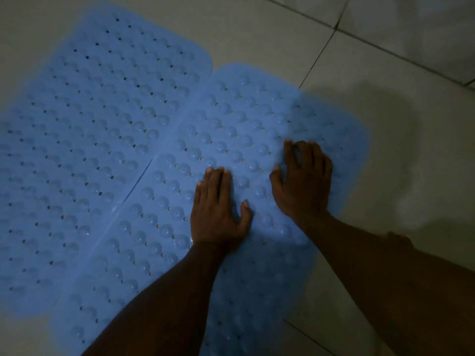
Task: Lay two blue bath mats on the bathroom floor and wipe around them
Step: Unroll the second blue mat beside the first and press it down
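Left bath mat & right bath mat lie side by side on tiled floor, edges touching. My L hand lies flat on right one, fingers straight; R hand fingers bent on it, grip unclear.

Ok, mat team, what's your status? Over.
Hands on the right mat: left hand flat, right hand pressing near its edge. Both mats down on tiled floor, left mat alongside, edges meeting. No cloth in view.

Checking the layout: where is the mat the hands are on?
Head view: the right mat lies right of centre on the tiled floor, its edge touching the left mat.
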Action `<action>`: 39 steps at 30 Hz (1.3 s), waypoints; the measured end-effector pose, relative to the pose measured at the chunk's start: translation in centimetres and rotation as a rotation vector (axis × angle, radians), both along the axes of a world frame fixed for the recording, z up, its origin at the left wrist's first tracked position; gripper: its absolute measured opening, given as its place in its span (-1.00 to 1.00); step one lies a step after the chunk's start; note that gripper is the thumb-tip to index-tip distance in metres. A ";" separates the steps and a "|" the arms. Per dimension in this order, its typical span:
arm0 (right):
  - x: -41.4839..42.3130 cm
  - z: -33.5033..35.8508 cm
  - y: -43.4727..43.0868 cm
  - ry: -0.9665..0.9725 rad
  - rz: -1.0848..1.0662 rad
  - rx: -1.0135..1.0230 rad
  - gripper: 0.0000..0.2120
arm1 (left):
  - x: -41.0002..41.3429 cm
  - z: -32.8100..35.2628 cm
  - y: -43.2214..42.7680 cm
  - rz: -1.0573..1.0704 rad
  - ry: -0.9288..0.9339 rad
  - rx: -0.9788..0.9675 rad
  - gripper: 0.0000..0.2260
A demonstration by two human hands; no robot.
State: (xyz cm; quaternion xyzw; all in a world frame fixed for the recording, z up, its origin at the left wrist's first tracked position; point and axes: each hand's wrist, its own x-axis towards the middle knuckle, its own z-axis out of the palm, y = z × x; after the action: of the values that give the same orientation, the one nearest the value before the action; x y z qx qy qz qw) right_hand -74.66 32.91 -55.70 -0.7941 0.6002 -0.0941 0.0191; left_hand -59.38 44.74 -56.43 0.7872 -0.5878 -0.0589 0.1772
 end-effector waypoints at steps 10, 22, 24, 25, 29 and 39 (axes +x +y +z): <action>-0.1 -0.9 0.6 0.015 0.026 0.049 -0.40 | -0.3 0.5 0.4 -0.006 0.014 0.091 -0.33; 0.7 0.8 18.2 0.070 0.390 0.204 -0.34 | -2.4 1.4 19.4 0.066 -0.020 0.268 -0.41; 1.2 0.8 20.1 0.065 0.599 0.210 -0.39 | -2.8 1.7 21.4 0.123 -0.014 0.299 -0.40; 1.6 0.8 20.9 0.070 0.707 0.202 -0.42 | -3.1 1.8 22.1 0.156 -0.005 0.309 -0.39; 3.4 0.7 22.4 0.073 0.875 0.182 -0.46 | -4.4 1.7 26.2 0.313 0.024 0.315 -0.40; 3.1 0.7 22.7 0.075 0.915 0.055 -0.48 | -7.2 1.6 31.1 0.610 0.078 0.249 -0.39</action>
State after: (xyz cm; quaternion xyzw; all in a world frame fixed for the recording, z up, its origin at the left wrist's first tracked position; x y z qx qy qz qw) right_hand -71.56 55.59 -54.96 -0.9795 0.1906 -0.0315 0.0580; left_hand -66.60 75.79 -54.84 0.9397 -0.3059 -0.1046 0.1111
